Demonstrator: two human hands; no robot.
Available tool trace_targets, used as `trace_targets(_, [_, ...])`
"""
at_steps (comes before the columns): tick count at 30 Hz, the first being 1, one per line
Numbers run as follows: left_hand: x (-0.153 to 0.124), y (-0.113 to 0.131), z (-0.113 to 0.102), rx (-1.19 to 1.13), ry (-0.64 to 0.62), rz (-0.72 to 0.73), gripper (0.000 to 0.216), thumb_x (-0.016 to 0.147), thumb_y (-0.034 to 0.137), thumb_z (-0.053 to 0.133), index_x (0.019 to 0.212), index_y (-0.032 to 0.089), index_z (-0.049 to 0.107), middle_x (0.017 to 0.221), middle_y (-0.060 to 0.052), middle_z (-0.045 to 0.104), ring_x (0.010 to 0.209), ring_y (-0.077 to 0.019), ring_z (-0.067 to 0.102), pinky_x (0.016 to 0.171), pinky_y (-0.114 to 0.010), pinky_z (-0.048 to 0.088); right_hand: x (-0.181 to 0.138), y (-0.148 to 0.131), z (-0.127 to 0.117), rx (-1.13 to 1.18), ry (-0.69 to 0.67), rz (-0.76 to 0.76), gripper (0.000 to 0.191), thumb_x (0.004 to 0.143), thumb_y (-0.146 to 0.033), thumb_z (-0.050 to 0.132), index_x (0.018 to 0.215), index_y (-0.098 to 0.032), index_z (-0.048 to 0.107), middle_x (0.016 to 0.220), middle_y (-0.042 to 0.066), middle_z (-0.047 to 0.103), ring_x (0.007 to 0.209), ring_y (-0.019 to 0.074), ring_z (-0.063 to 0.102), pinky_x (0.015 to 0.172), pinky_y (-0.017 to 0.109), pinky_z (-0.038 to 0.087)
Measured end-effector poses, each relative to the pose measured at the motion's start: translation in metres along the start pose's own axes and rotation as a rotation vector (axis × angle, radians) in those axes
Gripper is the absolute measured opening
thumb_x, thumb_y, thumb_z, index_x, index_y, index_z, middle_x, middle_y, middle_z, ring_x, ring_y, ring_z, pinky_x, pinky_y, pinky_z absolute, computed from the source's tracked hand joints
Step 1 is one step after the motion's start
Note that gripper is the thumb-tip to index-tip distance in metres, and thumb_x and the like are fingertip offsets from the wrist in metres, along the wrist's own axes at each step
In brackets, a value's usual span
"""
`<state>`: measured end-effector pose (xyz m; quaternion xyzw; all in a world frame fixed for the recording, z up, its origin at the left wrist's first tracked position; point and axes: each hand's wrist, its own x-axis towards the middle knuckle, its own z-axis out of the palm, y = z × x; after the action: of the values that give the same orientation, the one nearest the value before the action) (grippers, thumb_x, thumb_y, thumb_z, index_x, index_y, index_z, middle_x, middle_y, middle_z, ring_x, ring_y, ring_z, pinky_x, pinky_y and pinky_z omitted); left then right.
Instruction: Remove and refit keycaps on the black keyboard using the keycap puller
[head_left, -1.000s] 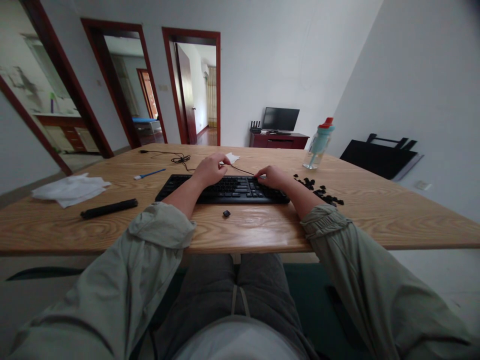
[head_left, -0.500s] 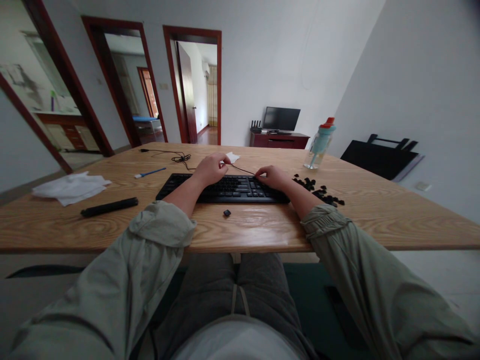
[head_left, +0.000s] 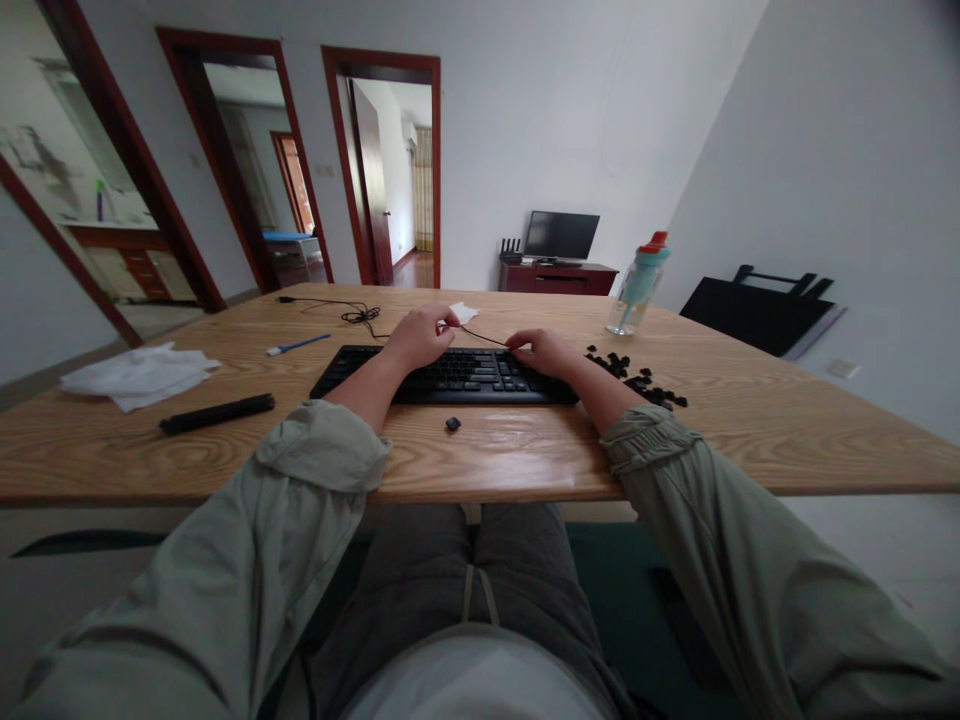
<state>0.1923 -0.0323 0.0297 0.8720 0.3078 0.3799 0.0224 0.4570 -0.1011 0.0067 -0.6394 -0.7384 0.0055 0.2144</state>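
Note:
A black keyboard (head_left: 480,378) lies on the wooden table in front of me. Above its back edge, my left hand (head_left: 421,337) pinches its thin black cable (head_left: 481,337). The cable stretches from there to my right hand (head_left: 541,354), whose fingers are closed on it by the keyboard's back right part. My forearms cover parts of the keyboard at both ends. One loose black keycap (head_left: 453,424) sits before the keyboard's front edge. Several more loose keycaps (head_left: 642,380) are heaped beyond my right wrist.
To the left are white tissues (head_left: 139,375), a black stick-like object (head_left: 217,414) and a blue brush (head_left: 298,345). Bundled cable (head_left: 361,315) lies behind them. A bottle (head_left: 636,290) with a red cap stands at the back right. Another white tissue (head_left: 461,313) is behind my left hand.
Both hands keep hold of the cable and have barely moved. The view has shifted very slightly.

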Motion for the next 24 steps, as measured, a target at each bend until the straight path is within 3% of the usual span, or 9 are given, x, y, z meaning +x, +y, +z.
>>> trace_targets(8, [0.0, 0.002, -0.001, 0.0, -0.007, -0.021, 0.022, 0.078, 0.018, 0.055, 0.091, 0.019, 0.073, 0.089, -0.005, 0.073, 0.077, -0.0198, 0.063, 0.079, -0.032, 0.05, -0.001, -0.01, -0.008, -0.115, -0.085, 0.111, 0.031, 0.091, -0.023, 0.061, 0.117, -0.026, 0.078, 0.11, 0.007, 0.077, 0.097, 0.0222, 0.069, 0.087, 0.028, 0.05])
trace_targets(24, [0.0, 0.002, 0.001, 0.011, -0.042, -0.01, 0.024, 0.077, 0.018, 0.054, 0.091, 0.019, 0.074, 0.095, -0.006, 0.074, 0.082, -0.0207, 0.065, 0.083, -0.033, 0.051, 0.0, -0.016, -0.005, -0.162, -0.088, 0.118, 0.036, 0.09, -0.02, 0.056, 0.118, -0.026, 0.078, 0.106, 0.008, 0.078, 0.09, 0.022, 0.07, 0.082, 0.027, 0.049])
